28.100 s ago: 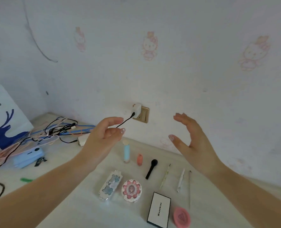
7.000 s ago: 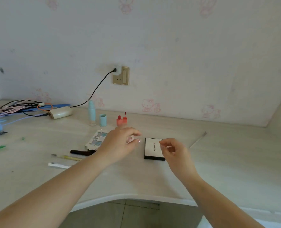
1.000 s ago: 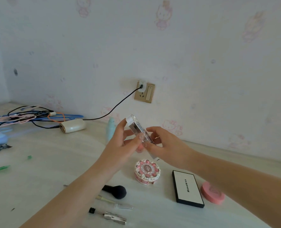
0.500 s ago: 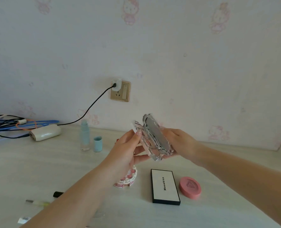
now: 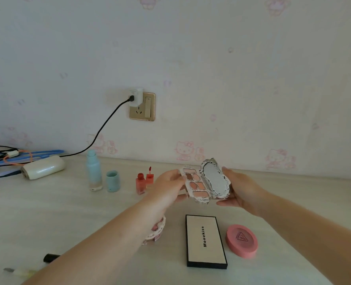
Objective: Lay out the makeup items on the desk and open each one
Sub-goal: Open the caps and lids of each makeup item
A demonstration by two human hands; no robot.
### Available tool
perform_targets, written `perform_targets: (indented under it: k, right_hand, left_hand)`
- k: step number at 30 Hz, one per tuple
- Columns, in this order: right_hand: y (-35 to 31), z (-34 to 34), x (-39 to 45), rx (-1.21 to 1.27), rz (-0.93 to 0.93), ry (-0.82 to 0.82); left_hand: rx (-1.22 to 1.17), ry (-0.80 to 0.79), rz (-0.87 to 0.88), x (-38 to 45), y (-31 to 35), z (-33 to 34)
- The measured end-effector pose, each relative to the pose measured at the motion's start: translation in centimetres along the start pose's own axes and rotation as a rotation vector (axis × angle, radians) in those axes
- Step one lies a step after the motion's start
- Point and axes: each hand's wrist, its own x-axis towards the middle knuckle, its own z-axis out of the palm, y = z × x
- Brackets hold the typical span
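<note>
Both hands hold the opened eyeshadow palette point(image 5: 205, 183) above the tabletop point(image 5: 47, 212), left hand point(image 5: 167, 187) fingers gripping its pan side, right hand point(image 5: 239, 187) fingers gripping its mirrored lid, over the closed Mooekiss box point(image 5: 205, 241).

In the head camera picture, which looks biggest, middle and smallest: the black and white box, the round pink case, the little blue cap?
1. The black and white box looks biggest.
2. The round pink case comes next.
3. The little blue cap looks smallest, but it stands farther from the camera, so its true size against the case is unsure.
</note>
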Motion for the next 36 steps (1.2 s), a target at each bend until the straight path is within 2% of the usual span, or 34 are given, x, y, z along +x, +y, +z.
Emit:
perform_targets:
  k: [2,6,8,13,19,25,30,33,36]
  right_hand:
    - [0.3,0.4,1.1,-0.026,-0.004,0.01]
    - [0.5,1.3,2.9,-0.088,-0.021,0.029]
    - [0.7,1.8,3.5,-0.119,-0.035,0.044]
    - [1.5,2.7,4.5,-0.213,-0.077,0.054]
    - [2.2,3.2,4.7,-0.233,-0.067,0.038]
    - [2.1,3.1,4.4,-0.242,-0.066,0.03]
    - [2.1,2.5,3.3,-0.304,-0.072,-0.001]
    - [1.4,1.0,2.1,-0.342,-0.214,0.074]
    - [0.4,0.5,0.6,-0.394,-0.421,0.179]
  left_hand:
    - [0.202,-0.05,0.014,0.2,0.0,-0.3]
    - [0.351,0.018,-0.031,1.5,0.9,-0.6]
    - [0.511,0.026,-0.053,2.3,1.1,-0.8]
    - [0.885,-0.056,-0.069,2.9,1.5,-0.5]
    - [1.064,-0.162,-0.09,3.1,0.7,-0.9]
    - [1.098,-0.202,-0.064,2.8,0.4,-1.0]
    - [0.99,-0.194,-0.002,0.8,0.7,-2.6]
    - [0.879,-0.124,0.104,-1.2,2.0,-4.8]
    - [0.763,-0.03,0.107,-3.6,2.4,-8.1]
